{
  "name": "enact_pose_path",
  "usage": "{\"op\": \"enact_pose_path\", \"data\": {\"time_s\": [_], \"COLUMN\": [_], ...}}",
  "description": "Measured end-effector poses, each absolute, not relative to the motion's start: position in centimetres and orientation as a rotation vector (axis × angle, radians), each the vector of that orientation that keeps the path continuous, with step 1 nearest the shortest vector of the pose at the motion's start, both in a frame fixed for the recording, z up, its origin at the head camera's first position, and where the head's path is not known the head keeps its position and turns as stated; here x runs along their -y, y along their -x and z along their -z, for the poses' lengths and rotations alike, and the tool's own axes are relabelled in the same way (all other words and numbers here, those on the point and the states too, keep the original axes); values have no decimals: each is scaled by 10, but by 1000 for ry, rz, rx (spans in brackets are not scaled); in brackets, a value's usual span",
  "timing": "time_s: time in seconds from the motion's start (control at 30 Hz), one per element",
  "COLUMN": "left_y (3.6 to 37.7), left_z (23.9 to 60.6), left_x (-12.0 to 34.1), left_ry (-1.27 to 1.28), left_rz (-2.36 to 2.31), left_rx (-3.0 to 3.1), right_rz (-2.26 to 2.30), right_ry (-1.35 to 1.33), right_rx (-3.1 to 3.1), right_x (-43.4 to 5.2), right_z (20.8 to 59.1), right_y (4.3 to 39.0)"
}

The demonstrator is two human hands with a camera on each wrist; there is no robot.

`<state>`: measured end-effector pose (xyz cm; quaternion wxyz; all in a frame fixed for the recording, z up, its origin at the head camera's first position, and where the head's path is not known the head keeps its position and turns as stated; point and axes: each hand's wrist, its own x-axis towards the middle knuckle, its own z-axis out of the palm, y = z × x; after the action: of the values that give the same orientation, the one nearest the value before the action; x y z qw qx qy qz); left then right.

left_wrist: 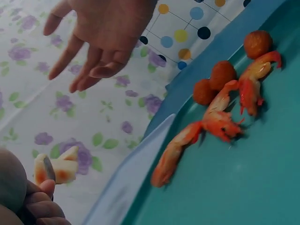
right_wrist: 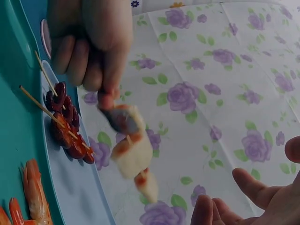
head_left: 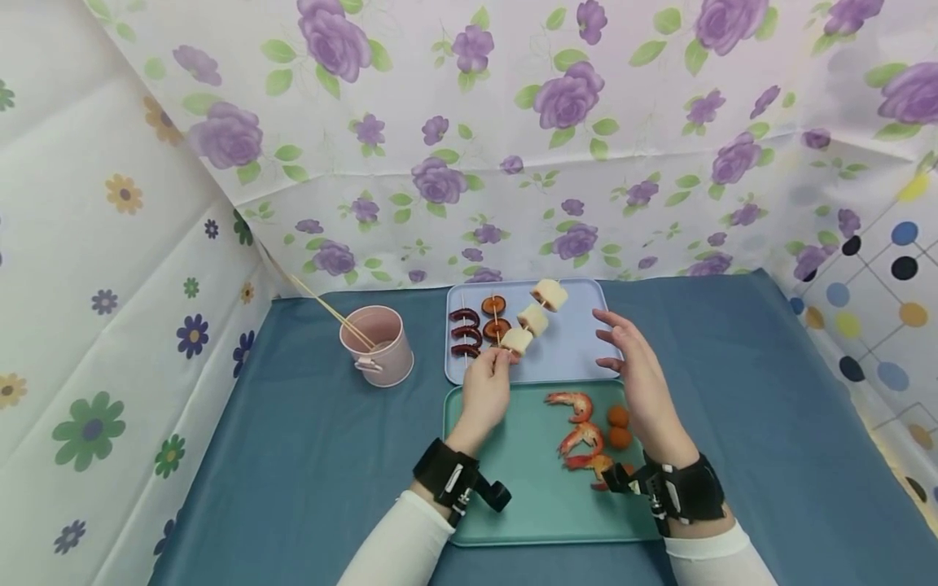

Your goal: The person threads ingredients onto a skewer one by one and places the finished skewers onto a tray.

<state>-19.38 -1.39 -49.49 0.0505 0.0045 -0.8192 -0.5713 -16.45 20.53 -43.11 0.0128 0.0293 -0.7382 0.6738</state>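
From where I sit, a pink bucket (head_left: 388, 370) with thin sticks (head_left: 322, 301) stands near the tabletop's (head_left: 330, 472) back-left corner. Next, at the left edge of the blue tray (head_left: 579, 350), lie a skewer of dark curls (head_left: 465, 333) and a skewer of brown slices (head_left: 495, 329); I count those two as done. My left hand (head_left: 485, 391) pinches the skewer of white pieces (head_left: 532, 321), raised above that tray: threaded, not yet laid down. Along the green tray's (head_left: 528, 505) right side, prawns (head_left: 593, 434) and orange balls (head_left: 620, 438) show no stick, so I judge them left over. My right hand (head_left: 645, 378), fingers spread and holding nothing, hovers by the blue tray's right edge.
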Motion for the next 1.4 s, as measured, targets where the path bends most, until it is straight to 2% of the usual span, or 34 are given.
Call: {"op": "enact_pose_path", "data": {"time_s": [0.3, 0.6, 0.77, 1.03, 1.4], "left_y": [199, 202, 201, 199, 202], "left_z": [510, 518, 517, 520, 520], "left_x": [-22, -33, -35, -35, -35], "left_ry": [-325, -557, -542, -407, -426], "left_rz": [2099, 2564, 2668, 2569, 2520], "left_rx": [2345, 2003, 1951, 2122, 2176], "right_rz": [-2099, -2112, -2111, -2113, -2100], "right_ry": [-128, -154, -159, -182, -190], "right_rx": [2293, 2294, 2306, 2302, 2338], "right_x": [-204, -202, -202, -203, -202], "right_z": [432, 434, 434, 435, 434], "right_y": [166, 165, 165, 164, 164]}}
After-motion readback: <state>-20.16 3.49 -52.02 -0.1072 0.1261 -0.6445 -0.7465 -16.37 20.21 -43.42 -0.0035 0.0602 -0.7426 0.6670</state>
